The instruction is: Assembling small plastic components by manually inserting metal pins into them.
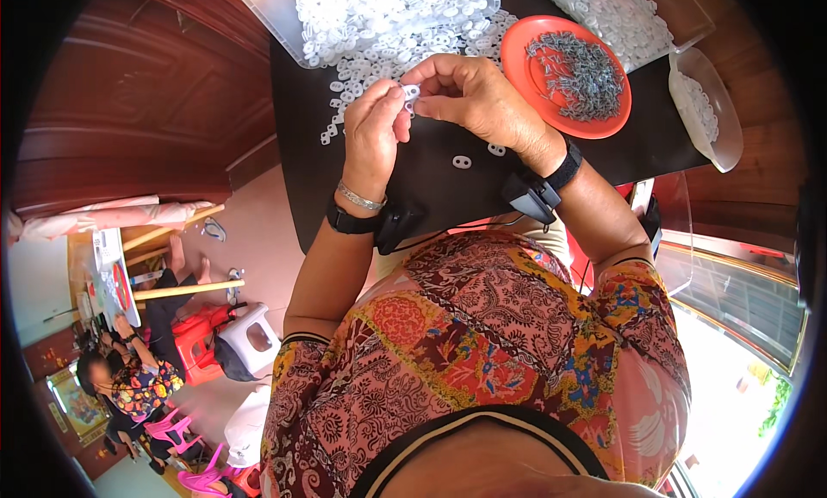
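Observation:
My left hand and my right hand meet above a black table. Together their fingertips pinch one small white plastic piece. A heap of the same white plastic pieces lies on the table just beyond my hands. Two loose white pieces lie on the bare black surface near my right wrist. An orange plate holding several small grey metal clips sits to the right of my right hand. Both wrists wear black bands with small devices.
A clear tray full of white pieces stands at the table's far edge, another clear tray at far right, and a clear bowl beside it. At left, another person sits at a table among plastic stools.

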